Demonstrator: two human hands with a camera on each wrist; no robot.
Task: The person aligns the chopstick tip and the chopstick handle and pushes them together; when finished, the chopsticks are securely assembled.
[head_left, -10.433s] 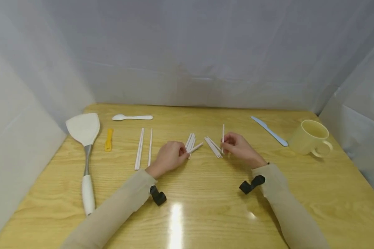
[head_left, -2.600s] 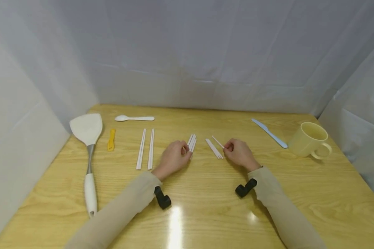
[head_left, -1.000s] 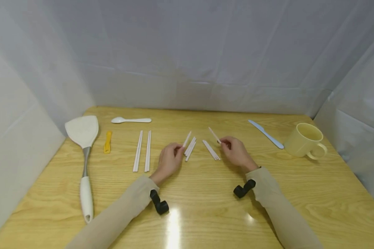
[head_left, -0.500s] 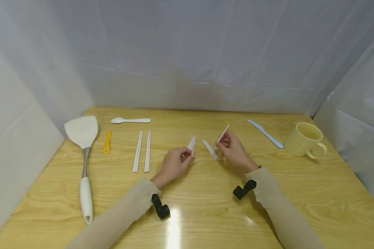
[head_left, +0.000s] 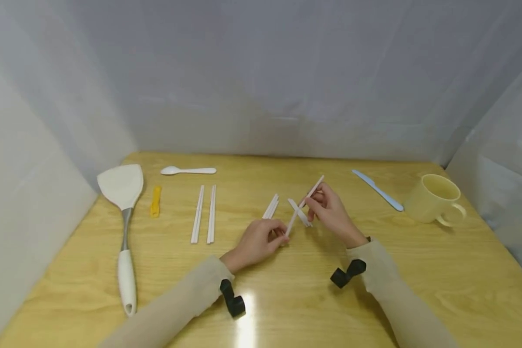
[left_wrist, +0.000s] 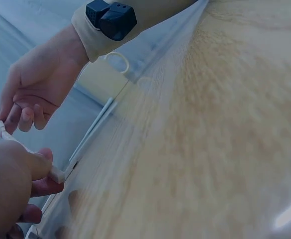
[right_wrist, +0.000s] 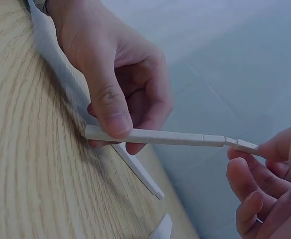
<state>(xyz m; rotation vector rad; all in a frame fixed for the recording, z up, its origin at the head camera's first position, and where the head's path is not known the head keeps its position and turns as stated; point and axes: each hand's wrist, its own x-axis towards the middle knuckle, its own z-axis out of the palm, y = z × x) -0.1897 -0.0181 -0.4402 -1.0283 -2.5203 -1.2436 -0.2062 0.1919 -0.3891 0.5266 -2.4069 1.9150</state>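
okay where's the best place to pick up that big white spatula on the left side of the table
Take the spatula by its white handle, the end nearest the person, coming from above. It lies flat, blade pointing away, with bare table on both sides, so fingers can probably close around the handle.

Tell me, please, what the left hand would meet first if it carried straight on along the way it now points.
Probably the right hand: the left hand points up-right along the white stick both hands pinch. The short sticks on the table lie near that line too; depth is unclear.

Probably lab: white-draped table
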